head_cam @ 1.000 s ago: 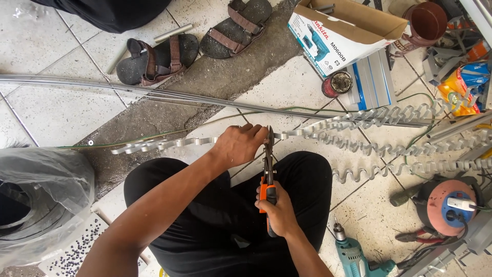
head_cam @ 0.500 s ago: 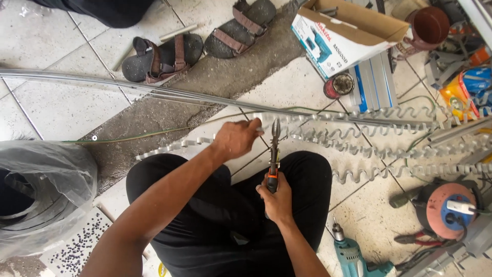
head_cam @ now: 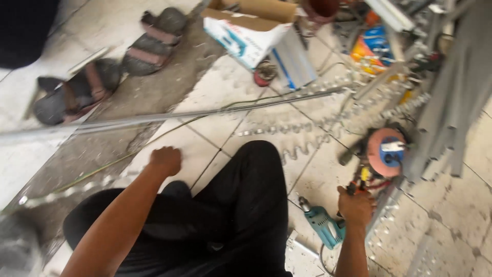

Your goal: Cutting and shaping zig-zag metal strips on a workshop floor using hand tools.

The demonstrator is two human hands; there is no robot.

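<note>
Orange-handled pliers (head_cam: 361,179) sit in the right hand (head_cam: 355,206), its grip clenched around them beside the teal drill (head_cam: 322,225). The left hand (head_cam: 165,160) is a closed fist over the tiled floor (head_cam: 215,97); I cannot tell whether it holds the pale scalloped strip (head_cam: 77,190).

A makeshift metalwork spot on a tiled floor (head_cam: 461,215): aluminium strips (head_cam: 154,119), an electric drill (head_cam: 323,225), a grinder (head_cam: 385,152) and sandals (head_cam: 77,95) lie scattered about.

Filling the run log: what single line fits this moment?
left hand: fisted above floor tile | right hand: holding pliers near blue drill | view: blurred
</note>
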